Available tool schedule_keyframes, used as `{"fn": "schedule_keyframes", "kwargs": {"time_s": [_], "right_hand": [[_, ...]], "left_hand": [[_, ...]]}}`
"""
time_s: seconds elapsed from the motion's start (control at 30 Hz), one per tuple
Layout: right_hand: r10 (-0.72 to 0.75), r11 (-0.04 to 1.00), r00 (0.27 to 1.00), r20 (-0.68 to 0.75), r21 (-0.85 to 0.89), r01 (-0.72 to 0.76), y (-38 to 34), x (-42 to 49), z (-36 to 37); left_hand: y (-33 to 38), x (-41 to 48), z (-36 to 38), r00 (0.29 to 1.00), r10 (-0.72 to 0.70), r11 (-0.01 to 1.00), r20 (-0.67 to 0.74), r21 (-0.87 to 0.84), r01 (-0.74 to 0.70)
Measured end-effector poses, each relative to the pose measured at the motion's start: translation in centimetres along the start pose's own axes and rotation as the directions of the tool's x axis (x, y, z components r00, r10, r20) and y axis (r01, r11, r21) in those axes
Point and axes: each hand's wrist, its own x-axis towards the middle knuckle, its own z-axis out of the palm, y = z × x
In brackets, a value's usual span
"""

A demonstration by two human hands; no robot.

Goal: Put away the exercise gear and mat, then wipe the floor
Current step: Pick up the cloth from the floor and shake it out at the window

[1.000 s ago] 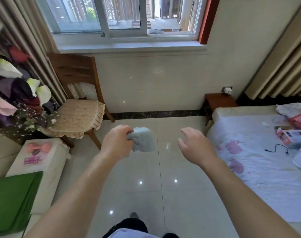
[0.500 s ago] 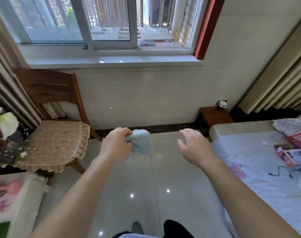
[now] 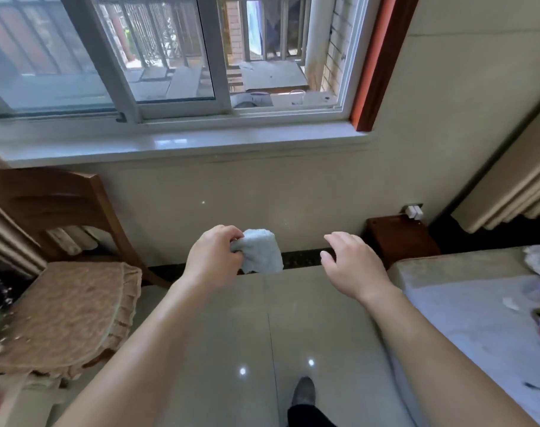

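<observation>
Cloth, pale blue and bunched, juts from the left hand, whose curled fingers pinch one end; the gripped part is hidden inside the fist. The right hand, just right of the cloth and apart from it, hangs with fingers loosely bent, holding nothing. Both hover above the tiled floor. Left of the left hand stands a cushioned chair, cut off by the frame edge. Right of the right hand a bed runs out of view, the clutter on it too blurred to name.
</observation>
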Motion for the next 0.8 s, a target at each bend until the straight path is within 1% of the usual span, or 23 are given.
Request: {"fn": "schedule_keyframes", "kwargs": {"time_s": [0.3, 0.4, 0.7, 0.8], "right_hand": [[-0.049, 0.999, 0.999, 0.014, -0.003, 0.049, 4.6, 13.1, -3.7], [-0.041, 0.999, 0.999, 0.016, 0.012, 0.040, 5.1, 16.8, -4.2], [-0.020, 1.000, 1.000, -0.016, -0.013, 0.020, 4.0, 29.4, -5.5], [-0.010, 0.999, 1.000, -0.027, -0.034, 0.009, 3.2, 33.9, -6.2]], "left_hand": [[4.4, 11.5, 0.7, 0.998, -0.023, 1.000, -0.059, -0.020, 0.022], [4.9, 15.0, 0.5, 0.997, -0.030, 0.996, -0.066, -0.091, 0.024], [4.3, 28.6, -0.6, 0.999, 0.004, 0.976, -0.047, -0.218, -0.014], [3.7, 33.4, -1.2, 0.998, 0.049, 0.977, -0.047, -0.206, -0.058]]}}
